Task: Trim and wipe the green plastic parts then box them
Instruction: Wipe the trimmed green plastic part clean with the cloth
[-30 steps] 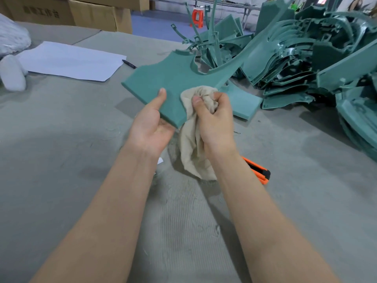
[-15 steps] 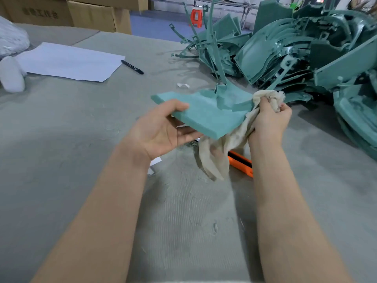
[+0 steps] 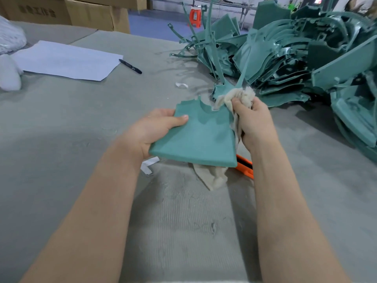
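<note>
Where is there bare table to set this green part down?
Bare table lies left of the left hand, between the paper sheet and the near edge, and again between the forearms at the front. Crowded: the far right under the pile of green parts, and beneath the held green part, where the orange knife lies and the cloth hangs.

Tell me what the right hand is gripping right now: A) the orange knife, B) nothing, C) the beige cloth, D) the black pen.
C: the right hand has its fingers curled round the beige cloth at the far edge of the green part; the orange knife lies unheld on the table.
</note>
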Tool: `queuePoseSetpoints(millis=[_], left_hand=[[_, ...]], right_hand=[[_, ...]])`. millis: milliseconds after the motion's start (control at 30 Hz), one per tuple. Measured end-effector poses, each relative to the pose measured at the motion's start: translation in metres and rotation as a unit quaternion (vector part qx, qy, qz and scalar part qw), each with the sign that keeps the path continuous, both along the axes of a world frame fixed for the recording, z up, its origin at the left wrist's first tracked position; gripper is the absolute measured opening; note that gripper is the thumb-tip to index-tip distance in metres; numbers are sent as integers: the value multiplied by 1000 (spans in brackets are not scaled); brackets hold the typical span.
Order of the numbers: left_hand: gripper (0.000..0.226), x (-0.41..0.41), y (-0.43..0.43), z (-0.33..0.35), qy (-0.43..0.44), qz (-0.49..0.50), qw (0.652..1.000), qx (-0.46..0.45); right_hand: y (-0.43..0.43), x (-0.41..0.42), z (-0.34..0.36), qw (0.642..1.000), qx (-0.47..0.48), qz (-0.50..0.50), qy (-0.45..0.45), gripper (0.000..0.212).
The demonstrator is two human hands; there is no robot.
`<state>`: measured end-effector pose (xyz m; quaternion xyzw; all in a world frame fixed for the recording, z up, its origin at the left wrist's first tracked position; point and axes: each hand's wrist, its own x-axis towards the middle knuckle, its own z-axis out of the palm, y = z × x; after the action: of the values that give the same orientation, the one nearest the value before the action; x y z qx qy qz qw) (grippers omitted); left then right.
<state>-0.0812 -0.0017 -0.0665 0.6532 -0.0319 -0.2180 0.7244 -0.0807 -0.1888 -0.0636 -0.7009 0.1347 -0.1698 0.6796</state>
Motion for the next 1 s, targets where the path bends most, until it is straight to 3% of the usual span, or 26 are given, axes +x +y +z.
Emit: queuePoseSetpoints(millis=[100, 200, 333, 400, 467, 667, 767, 833, 1000], left_hand=[[15, -1, 6, 1, 1, -37, 999, 5], [15, -5, 12, 0, 1, -96, 995, 37], [44, -6, 16, -4, 6, -152, 984, 95], [44, -5, 18, -5, 4, -158, 981, 112], [36, -5, 19, -5, 6, -166, 979, 117], [41, -5, 17, -7, -6, -190, 969, 161], [30, -3, 21, -8, 1, -185, 971, 154], [22, -2, 24, -9, 8, -186, 971, 151], [20, -2, 24, -10, 0, -209, 961, 182]], right_hand=[[-4, -1, 1, 995, 90, 26, -26, 16], [-16, 0, 4, 986, 151, -15, -64, 11], [-35, -2, 6, 939, 315, 22, -137, 10], [-38, -3, 5, 924, 343, 54, -159, 14], [-38, -2, 4, 926, 339, 36, -165, 13], [-32, 0, 5, 950, 282, -95, -92, 28], [-35, -4, 6, 934, 315, -43, -164, 13], [-35, -4, 7, 929, 318, -11, -186, 15], [-33, -1, 6, 959, 234, -88, -135, 21]])
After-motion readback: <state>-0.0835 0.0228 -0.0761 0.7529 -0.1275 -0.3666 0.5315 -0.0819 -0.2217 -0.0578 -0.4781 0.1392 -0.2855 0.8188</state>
